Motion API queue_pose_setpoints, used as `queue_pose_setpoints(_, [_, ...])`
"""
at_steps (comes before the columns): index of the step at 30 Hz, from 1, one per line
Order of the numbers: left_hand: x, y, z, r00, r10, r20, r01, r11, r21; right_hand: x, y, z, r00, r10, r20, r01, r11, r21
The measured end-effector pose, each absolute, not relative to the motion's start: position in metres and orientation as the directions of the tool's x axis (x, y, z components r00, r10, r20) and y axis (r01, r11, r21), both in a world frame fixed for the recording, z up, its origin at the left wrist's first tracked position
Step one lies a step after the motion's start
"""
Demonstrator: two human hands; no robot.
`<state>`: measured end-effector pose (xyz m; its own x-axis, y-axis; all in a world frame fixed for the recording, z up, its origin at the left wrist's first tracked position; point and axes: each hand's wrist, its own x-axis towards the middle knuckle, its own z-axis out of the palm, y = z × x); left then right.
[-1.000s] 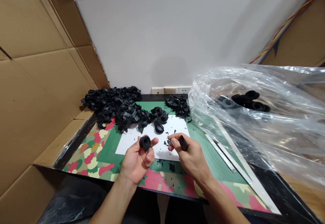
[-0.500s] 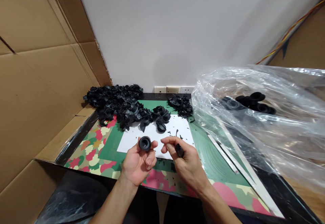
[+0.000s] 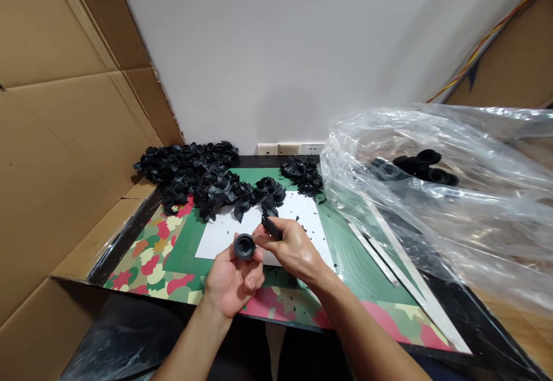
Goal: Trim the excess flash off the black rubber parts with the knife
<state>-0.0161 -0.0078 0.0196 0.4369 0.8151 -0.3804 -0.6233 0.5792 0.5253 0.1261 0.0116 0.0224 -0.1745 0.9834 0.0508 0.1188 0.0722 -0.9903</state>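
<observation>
Got the left grip (image 3: 235, 280) curled closed round a black, stepped, rubber-looking ring (image 3: 245, 247), with its hole facing the camera, over the near part of a white paper sheet (image 3: 218, 234). Also got the right grip (image 3: 289, 248) folded closed on a stubby, dark, rough-ended cylinder (image 3: 272, 228), with fingertips right at the ring's edge. Can't say whether touching it or just shy of it.

Looks mid-piece, at a guess. Judging by the big heap of curled, ribbed black scraps (image 3: 207, 179) at the back left, plus the smaller pile of thin black shreds (image 3: 302, 176) to its right, probably plenty worked through already. Can see a few dark round pieces (image 3: 438, 176) through the crumpled clear plastic bag (image 3: 475, 214) over on the right of the black counter (image 3: 479, 324), so maybe at least those left to handle. Can't count either lot.

Hard to make out: the cylinder's far end, hidden in the palm, so no telling whether tool or scrap. Can't see the ring's underside either, behind the fingers. Blurred by glare: most of the bag's contents. Cut off at frame edge: the bag's right end and the brown cardboard box (image 3: 73, 133).
</observation>
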Motion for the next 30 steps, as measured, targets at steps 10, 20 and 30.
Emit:
queue_pose_setpoints(10, [-0.010, -0.007, 0.016, 0.268, 0.869, -0.416, -0.577, 0.491, 0.653, 0.126, 0.007, 0.019, -0.108, 0.992, 0.062, -0.018, 0.061, -0.998])
queue_pose_setpoints(20, [-0.005, -0.013, 0.006, -0.103, 0.964, -0.244, -0.369, 0.191, 0.909, 0.112, -0.015, 0.021, -0.154, 0.987, -0.049, -0.223, -0.083, -0.971])
queue_pose_setpoints(30, [-0.022, -0.010, 0.004, 0.023, 0.998, -0.056, -0.118, 0.058, 0.991, 0.116, -0.013, 0.007, -0.099, 0.984, -0.148, -0.233, -0.167, -0.958])
